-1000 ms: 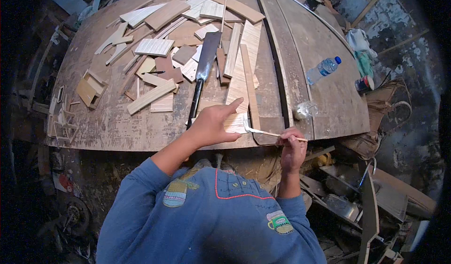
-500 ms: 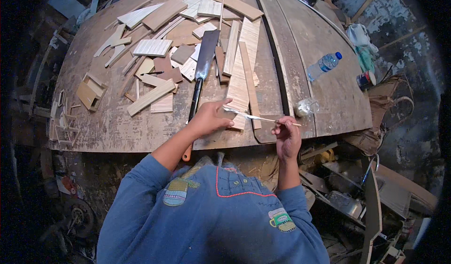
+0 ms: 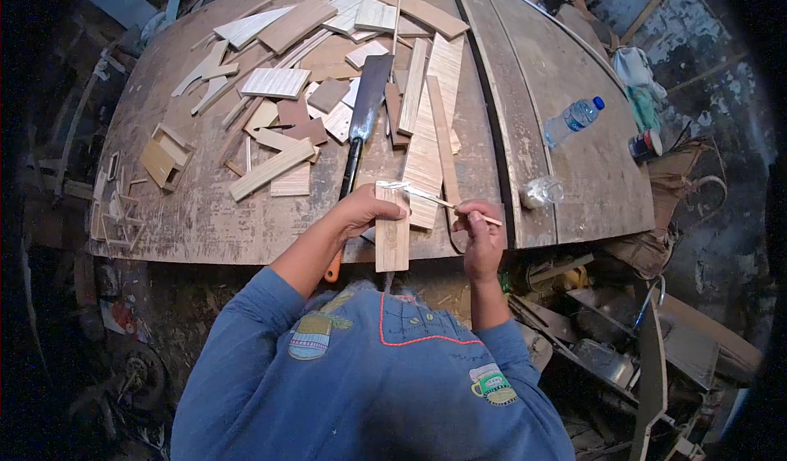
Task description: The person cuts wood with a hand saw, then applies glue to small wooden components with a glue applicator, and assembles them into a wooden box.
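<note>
L hand (image 3: 361, 213) grips wood block (image 3: 392, 244), long way front-to-back, by table (image 3: 205, 231) edge. R hand (image 3: 482, 244), on block's R, pinches thin stick (image 3: 434, 199) w/ white tip at block's far end.

And there it is, 1 broad, scuffed worktop (image 3: 209, 219) catching the light, patchy blue-grey wall (image 3: 684, 27) at right, dim, apparently littered floor (image 3: 452, 287) below.

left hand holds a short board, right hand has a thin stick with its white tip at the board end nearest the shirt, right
Not quite: the head view shows the white tip at the end farthest from the shirt. The left hand does hold the short board, and the right hand the thin stick.
</note>
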